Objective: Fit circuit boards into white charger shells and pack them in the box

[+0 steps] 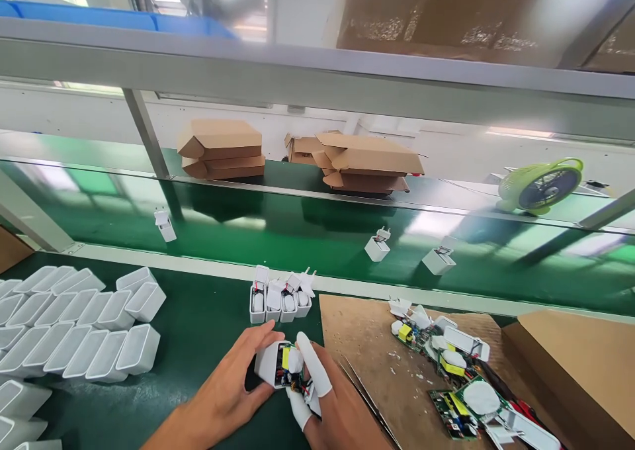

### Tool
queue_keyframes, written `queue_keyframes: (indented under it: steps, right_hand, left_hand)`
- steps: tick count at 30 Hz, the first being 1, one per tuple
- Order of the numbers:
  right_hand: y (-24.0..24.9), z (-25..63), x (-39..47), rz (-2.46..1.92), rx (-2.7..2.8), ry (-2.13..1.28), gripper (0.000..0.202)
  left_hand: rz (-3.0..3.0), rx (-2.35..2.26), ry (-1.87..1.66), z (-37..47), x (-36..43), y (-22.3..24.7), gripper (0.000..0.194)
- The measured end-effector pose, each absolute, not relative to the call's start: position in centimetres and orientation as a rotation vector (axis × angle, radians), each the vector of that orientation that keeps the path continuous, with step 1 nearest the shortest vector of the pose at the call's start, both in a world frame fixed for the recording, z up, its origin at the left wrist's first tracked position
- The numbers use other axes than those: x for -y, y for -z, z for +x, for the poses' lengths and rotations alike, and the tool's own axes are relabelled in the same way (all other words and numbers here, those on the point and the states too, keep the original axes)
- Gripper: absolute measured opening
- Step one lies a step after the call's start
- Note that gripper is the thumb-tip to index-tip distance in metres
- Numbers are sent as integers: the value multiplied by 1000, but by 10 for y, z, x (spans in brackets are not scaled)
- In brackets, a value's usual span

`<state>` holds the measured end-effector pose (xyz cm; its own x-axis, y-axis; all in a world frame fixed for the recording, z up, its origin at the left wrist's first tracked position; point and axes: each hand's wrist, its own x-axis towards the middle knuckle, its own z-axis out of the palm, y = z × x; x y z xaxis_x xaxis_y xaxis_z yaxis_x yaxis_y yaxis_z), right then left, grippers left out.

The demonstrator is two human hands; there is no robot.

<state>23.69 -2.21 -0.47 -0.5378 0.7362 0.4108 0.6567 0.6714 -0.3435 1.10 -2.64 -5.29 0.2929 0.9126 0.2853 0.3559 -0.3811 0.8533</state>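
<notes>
Guiding, apparently, a circuit board with yellow and white components [286, 359] into a white plastic box-shaped housing [268, 365] at the frame's lower centre: left hand [234, 378] grips the housing, right hand [336, 400] pinches the board; seating it probably calls for straight alignment.

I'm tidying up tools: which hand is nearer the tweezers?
Right. The right hand is close beside the tweezers, on their left; the left hand is farther left, beyond the right.

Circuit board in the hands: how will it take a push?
The circuit board is probably fragile, since its components are exposed. It's likely awkward to push flat, with bulky parts standing proud. The thin wires would probably flex.
</notes>
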Motion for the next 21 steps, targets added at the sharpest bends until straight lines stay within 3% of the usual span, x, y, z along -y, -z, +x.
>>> queue_keyframes:
  steps: [15, 19, 21]
  right_hand:
    - [5, 255, 17, -937, 2288, -335, 81]
    - [-3, 260, 13, -924, 2250, -460, 50]
    - [3, 259, 11, -943, 2291, -442, 48]
  left_hand:
    - [1907, -996, -868, 13, 31, 53, 89]
    - [1811, -935, -933, 14, 29, 49, 77]
    - [1759, -944, -939, 14, 26, 47, 71]
